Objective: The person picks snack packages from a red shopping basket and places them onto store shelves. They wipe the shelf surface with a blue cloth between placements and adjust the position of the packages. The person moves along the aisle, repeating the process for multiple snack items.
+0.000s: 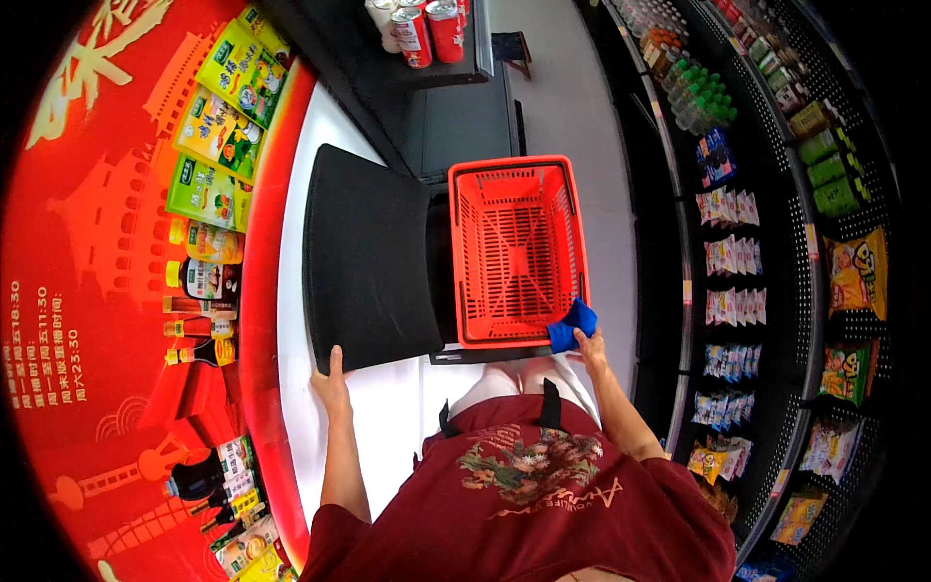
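Observation:
My left hand [333,385] grips the near left corner of a black panel [371,262], which looks like a chair backrest. The thumb lies on top and the other fingers are hidden beneath. Right beside the panel is a red plastic shopping basket [518,263] with slotted walls and nothing inside. What supports the basket is mostly hidden; a dark surface shows at its left side. In my right hand [590,348] is a blue cloth [573,326], pressed against the basket's near right corner and draped over the rim.
Shelves of bagged snacks [729,257] and bottles [694,91] line the right. Ahead on the left, a black shelf [444,76] carries red cans [445,30]. A red printed wall panel [109,218] stands at left. A small stool [512,49] sits on the pale floor [582,109].

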Demonstrator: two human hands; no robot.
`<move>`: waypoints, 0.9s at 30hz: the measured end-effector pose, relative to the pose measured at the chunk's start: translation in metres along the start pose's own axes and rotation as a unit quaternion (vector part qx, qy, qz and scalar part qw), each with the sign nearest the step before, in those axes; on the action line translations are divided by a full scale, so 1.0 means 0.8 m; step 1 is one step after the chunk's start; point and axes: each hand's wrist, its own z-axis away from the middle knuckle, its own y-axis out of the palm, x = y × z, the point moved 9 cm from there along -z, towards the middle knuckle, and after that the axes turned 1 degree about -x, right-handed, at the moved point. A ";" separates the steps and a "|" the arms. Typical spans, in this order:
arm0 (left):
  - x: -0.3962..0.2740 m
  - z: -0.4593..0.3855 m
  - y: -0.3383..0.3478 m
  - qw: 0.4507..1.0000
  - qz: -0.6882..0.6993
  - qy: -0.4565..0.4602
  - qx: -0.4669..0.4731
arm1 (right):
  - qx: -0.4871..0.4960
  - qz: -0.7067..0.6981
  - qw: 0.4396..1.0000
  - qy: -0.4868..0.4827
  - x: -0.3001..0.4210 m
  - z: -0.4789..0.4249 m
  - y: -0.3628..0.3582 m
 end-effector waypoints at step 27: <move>0.225 0.081 0.339 0.890 -0.117 -0.249 0.365 | -0.104 0.195 0.961 -0.168 0.071 -0.013 -0.046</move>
